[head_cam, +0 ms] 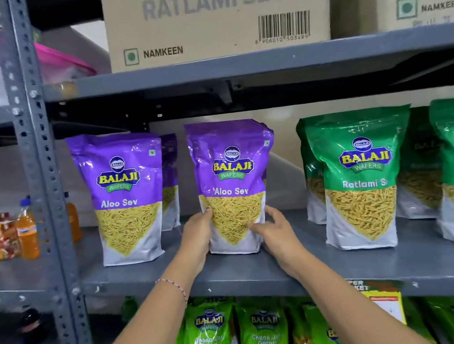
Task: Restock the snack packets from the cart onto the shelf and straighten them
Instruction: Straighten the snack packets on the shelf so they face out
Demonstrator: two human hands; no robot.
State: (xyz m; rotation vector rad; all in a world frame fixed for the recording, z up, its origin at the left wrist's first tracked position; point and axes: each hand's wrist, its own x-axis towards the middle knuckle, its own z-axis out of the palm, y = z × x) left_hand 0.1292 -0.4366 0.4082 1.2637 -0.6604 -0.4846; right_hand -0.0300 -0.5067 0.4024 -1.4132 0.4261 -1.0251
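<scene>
A purple Aloo Sev packet (231, 171) stands upright on the grey metal shelf (263, 274). My left hand (198, 237) grips its lower left edge and my right hand (275, 233) holds its lower right corner. Another purple Aloo Sev packet (125, 194) stands to its left, with one more purple packet (170, 174) partly hidden behind that. Green Ratlami Sev packets (362, 176) stand in a row to the right. The cart is out of sight.
Cardboard Ratlami Sev boxes (218, 12) sit on the shelf above. Green Chana Jor Garam packets (211, 340) fill the shelf below. A grey perforated upright (42, 183) bounds the bay on the left; orange drink bottles (26, 229) stand beyond it.
</scene>
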